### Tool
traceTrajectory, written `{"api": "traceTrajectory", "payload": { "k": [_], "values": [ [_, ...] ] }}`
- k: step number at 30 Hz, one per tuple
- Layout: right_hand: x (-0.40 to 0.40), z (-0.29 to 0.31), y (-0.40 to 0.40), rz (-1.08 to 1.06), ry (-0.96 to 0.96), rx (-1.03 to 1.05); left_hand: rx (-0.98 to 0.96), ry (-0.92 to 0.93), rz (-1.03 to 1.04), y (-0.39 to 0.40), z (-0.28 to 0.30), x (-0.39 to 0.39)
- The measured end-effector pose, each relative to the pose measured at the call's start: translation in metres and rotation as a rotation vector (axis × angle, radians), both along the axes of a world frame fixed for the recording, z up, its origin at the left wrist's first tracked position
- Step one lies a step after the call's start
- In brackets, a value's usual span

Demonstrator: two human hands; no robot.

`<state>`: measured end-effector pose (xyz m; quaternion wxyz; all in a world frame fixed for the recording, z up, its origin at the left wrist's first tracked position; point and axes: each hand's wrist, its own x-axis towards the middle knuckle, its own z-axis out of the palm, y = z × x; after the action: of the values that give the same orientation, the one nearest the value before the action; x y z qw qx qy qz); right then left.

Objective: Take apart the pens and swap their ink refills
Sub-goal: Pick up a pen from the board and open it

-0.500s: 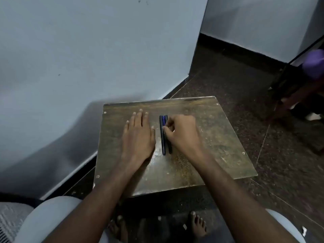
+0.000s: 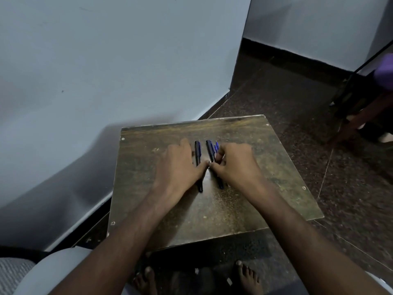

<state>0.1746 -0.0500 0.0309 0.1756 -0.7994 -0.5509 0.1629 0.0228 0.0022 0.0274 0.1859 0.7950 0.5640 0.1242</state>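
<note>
Two dark plastic pens (image 2: 198,154) (image 2: 211,153) lie apart on the brown wooden worktop (image 2: 265,167). Left hand (image 2: 180,165) rests flat, fingers spread, on one. Right hand (image 2: 236,165) grip pinches the other pen.

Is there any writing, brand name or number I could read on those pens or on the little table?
None can be read.
Left black pen: no print visible on its barrel.
Right black pen: no print visible; too dim and small to tell.
Blue pen: mostly hidden by the right hand.
Wooden table: only scuffs and screws, no lettering.
</note>
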Motion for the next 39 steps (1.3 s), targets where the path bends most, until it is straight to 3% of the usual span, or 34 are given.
{"api": "traceTrajectory", "payload": {
  "k": [8,12,16,21,24,26,35,39],
  "values": [
    [-0.007,0.001,-0.003,0.060,-0.022,0.022,-0.015,0.079,0.046,0.008,0.004,0.001],
    [-0.006,0.006,-0.001,0.029,0.039,0.126,-0.186,-0.259,0.080,0.008,0.005,-0.011],
    [-0.013,0.016,0.002,-0.046,0.356,0.163,-0.185,-0.490,0.095,0.001,0.011,-0.011],
    [-0.020,0.016,0.007,-0.130,0.475,0.112,-0.173,-0.576,-0.010,-0.002,0.016,-0.010],
    [-0.020,0.013,0.006,-0.189,0.922,0.071,-0.194,-0.662,0.002,0.006,0.016,-0.013],
    [-0.019,0.011,0.003,-0.152,1.017,0.074,-0.222,-0.711,0.041,0.011,0.014,-0.017],
    [-0.040,0.023,-0.005,-0.082,0.788,0.175,-0.565,-1.152,0.176,0.010,0.014,-0.006],
    [-0.043,0.029,-0.011,-0.010,0.666,0.219,-0.632,-1.261,0.249,0.011,0.017,-0.006]
  ]
}}
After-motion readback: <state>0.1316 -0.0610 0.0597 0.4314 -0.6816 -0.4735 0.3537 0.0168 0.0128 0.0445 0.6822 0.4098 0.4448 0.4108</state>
